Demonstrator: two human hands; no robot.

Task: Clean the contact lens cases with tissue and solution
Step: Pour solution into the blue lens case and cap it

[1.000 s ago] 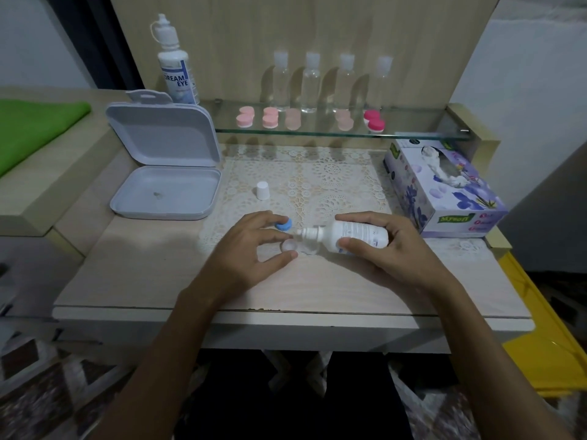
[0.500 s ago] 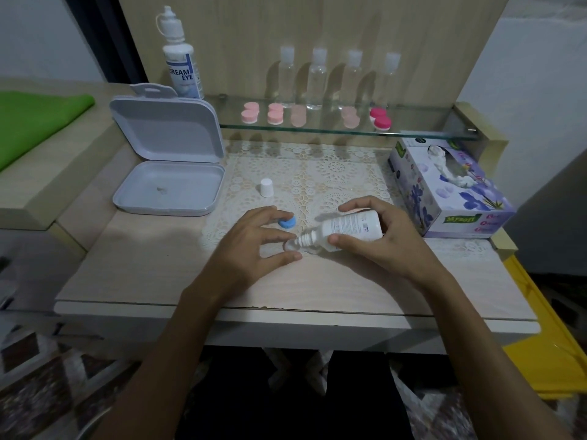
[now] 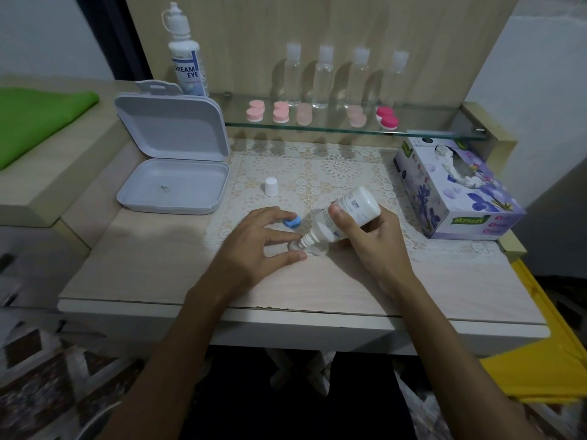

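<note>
From the head view, the right hand [image 3: 368,239] has its fingers and thumb wrapped round the small white solution bottle [image 3: 346,217], tipped steeply so the nozzle points down and to the left, right over the clear lens case well [image 3: 297,246] sitting near the front of the table [image 3: 158,274]. The left hand [image 3: 254,246] steadies that well, thumb and forefinger pinching it from either side, other fingers spread above the blue cap [image 3: 292,222] lying just beyond. The bottle's own white cap [image 3: 271,186] stands further back on the lace mat [image 3: 333,173]. To the right, the tissue box [image 3: 457,188] waits with a sheet poking up, well within reach. On the far glass shelf [image 3: 349,130], pink lens cases [image 3: 281,111] line up in front of clear bottles; a big solution bottle [image 3: 185,55] stands at far left, behind an open grey box [image 3: 171,166]. My read: this is the filling squeeze, early in the job with the shelf cases seemingly waiting. Doing it well means keeping the nozzle just off the rim, not touching, a gentle squeeze for a few drops rather than a flood, and that left pinch firm so the light little well doesn't skate or tip on the smooth tabletop
</note>
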